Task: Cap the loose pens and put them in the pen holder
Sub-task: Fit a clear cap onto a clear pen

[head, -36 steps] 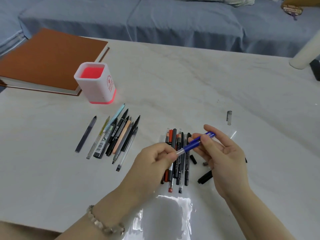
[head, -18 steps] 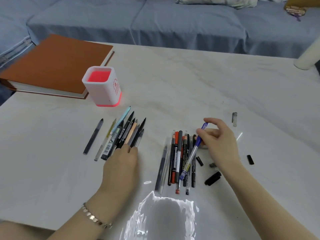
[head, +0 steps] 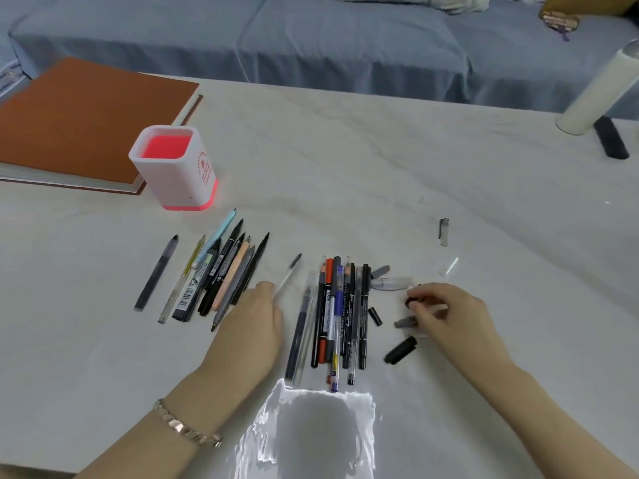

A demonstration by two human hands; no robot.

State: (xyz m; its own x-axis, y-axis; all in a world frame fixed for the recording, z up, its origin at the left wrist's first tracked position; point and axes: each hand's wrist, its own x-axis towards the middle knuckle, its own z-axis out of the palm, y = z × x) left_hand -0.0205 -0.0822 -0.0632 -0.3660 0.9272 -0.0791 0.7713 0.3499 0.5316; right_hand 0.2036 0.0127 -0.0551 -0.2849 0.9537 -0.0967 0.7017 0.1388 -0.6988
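Note:
The white pen holder (head: 173, 167) with a pink inside stands at the back left, with no pens showing in it. In front of it lies a row of uncapped pens (head: 214, 271). A second pile of pens (head: 345, 312) lies in the middle, a blue pen (head: 339, 299) on top. My left hand (head: 252, 326) holds a thin clear pen (head: 287, 276), tip pointing up and right. My right hand (head: 449, 316) pinches a small black cap (head: 413, 301) among loose caps (head: 401, 350) right of the pile.
A brown book (head: 86, 122) lies behind the holder. More caps lie further right, one dark-tipped clear cap (head: 444, 231) and one clear cap (head: 448, 266). A white cylinder (head: 598, 91) and a black object (head: 610, 141) sit at the far right. Bright glare (head: 311, 433) marks the near edge.
My right hand laid the blue pen on the middle pile and moved right onto the caps. My left hand went to the left row and lifted a thin pen.

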